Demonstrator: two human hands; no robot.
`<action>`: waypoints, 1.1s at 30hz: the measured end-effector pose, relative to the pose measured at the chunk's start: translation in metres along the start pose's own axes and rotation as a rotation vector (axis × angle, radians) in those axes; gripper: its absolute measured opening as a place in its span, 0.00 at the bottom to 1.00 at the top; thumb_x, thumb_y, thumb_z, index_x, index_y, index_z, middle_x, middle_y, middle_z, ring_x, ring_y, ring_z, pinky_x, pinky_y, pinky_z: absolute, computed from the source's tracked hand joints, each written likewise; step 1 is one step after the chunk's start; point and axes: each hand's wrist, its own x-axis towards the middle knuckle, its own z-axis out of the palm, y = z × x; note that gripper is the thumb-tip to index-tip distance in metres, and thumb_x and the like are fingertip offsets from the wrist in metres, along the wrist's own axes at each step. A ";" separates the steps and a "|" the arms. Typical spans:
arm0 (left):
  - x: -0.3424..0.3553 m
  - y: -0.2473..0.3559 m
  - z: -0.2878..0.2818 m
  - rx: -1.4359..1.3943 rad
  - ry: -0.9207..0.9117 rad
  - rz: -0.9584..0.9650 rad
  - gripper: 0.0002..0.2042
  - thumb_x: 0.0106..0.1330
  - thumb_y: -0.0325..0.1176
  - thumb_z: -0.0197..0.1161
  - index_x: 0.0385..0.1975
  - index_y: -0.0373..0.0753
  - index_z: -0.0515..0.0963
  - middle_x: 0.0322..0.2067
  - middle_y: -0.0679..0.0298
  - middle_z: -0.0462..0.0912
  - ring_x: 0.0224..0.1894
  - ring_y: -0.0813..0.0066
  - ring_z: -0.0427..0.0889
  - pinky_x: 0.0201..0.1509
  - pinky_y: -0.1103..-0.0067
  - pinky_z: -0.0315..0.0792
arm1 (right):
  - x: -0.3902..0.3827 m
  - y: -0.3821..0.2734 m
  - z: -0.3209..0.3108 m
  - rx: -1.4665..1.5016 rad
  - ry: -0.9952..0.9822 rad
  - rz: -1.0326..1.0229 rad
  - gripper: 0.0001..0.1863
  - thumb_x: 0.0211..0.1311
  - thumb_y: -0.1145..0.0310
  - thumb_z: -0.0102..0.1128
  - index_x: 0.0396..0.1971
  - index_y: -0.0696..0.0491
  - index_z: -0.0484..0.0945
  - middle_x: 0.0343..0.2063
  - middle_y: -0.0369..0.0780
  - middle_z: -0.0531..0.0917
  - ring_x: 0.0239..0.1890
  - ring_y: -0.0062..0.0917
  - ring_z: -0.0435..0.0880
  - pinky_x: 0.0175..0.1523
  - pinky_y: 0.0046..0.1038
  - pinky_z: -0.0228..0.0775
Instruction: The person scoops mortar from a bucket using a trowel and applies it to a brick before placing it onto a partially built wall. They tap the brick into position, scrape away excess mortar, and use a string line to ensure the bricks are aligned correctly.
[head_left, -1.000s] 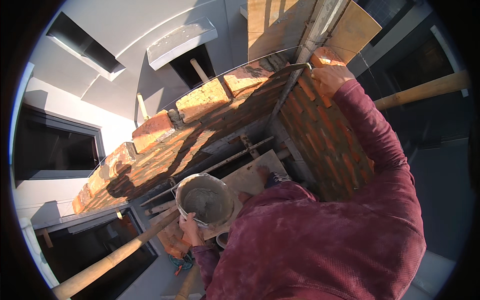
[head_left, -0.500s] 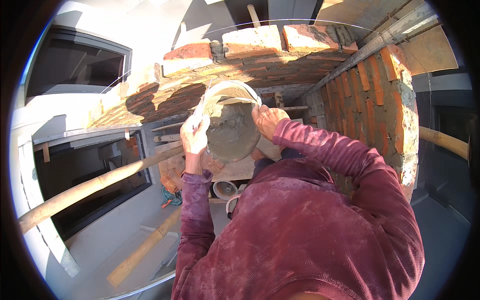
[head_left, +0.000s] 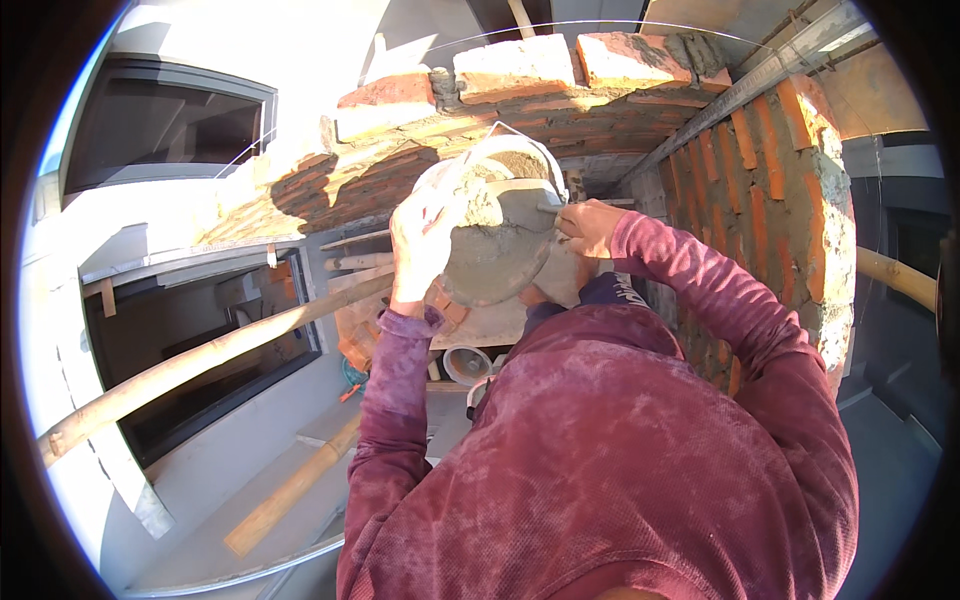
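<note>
A pale bucket (head_left: 541, 160) with a thin wire handle is in front of me, below the brick wall. Its rim is sunlit, and wet grey mortar (head_left: 497, 268) shows in a round patch at its near side. Where the bucket ends and any container below begins, I cannot tell. My left hand (head_left: 424, 238) grips the bucket's left side, fingers curled and bleached by the sun. Beside the right rim, my right hand (head_left: 588, 227) is closed on a short grey rod (head_left: 548, 208) that points left over the mortar.
Ahead runs a brick wall (head_left: 515, 68) with a string line above it; another brick wall (head_left: 765, 165) rises at right. Bamboo poles (head_left: 215, 350) cross the left side and pass behind the right wall. A small round container (head_left: 466, 365) sits below. Windows (head_left: 165, 125) are at left.
Both hands and the bucket have shifted to the right in the picture. The wire handle now stands above the far rim, and the grey rod shows at my right fingers.
</note>
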 end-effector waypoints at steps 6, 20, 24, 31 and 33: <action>-0.010 0.030 -0.014 -0.478 0.010 -0.355 0.14 0.62 0.25 0.63 0.19 0.45 0.65 0.19 0.77 0.62 0.22 0.90 0.60 0.25 0.86 0.57 | -0.012 -0.021 0.009 0.377 -0.021 0.021 0.21 0.52 0.69 0.58 0.47 0.61 0.78 0.40 0.52 0.82 0.45 0.42 0.81 0.49 0.35 0.72; -0.007 -0.009 0.010 -0.488 0.231 -0.150 0.16 0.65 0.28 0.63 0.18 0.42 0.63 0.17 0.77 0.61 0.19 0.90 0.57 0.21 0.86 0.53 | -0.050 -0.031 -0.032 0.956 -0.277 0.276 0.20 0.58 0.75 0.60 0.52 0.58 0.74 0.15 0.30 0.70 0.13 0.13 0.68 0.18 0.18 0.61; -0.004 -0.004 0.022 -0.506 0.268 -0.259 0.13 0.66 0.30 0.63 0.20 0.41 0.68 0.17 0.77 0.62 0.19 0.90 0.56 0.22 0.86 0.53 | -0.075 -0.010 -0.059 1.101 -0.220 0.212 0.23 0.53 0.80 0.63 0.51 0.59 0.74 0.21 0.29 0.72 0.15 0.13 0.69 0.18 0.19 0.62; -0.023 -0.062 0.038 -0.359 0.348 -0.132 0.14 0.65 0.30 0.63 0.19 0.40 0.68 0.19 0.79 0.61 0.22 0.89 0.55 0.24 0.84 0.49 | -0.115 0.042 -0.161 0.823 -0.023 0.237 0.22 0.52 0.71 0.68 0.46 0.60 0.73 0.15 0.26 0.64 0.12 0.12 0.66 0.16 0.16 0.59; -0.032 -0.065 0.042 -0.417 0.363 -0.297 0.14 0.65 0.30 0.63 0.19 0.41 0.67 0.19 0.79 0.60 0.23 0.89 0.55 0.25 0.84 0.49 | -0.115 0.061 -0.189 0.804 0.070 0.260 0.20 0.51 0.72 0.66 0.45 0.61 0.73 0.14 0.26 0.63 0.11 0.12 0.66 0.16 0.16 0.58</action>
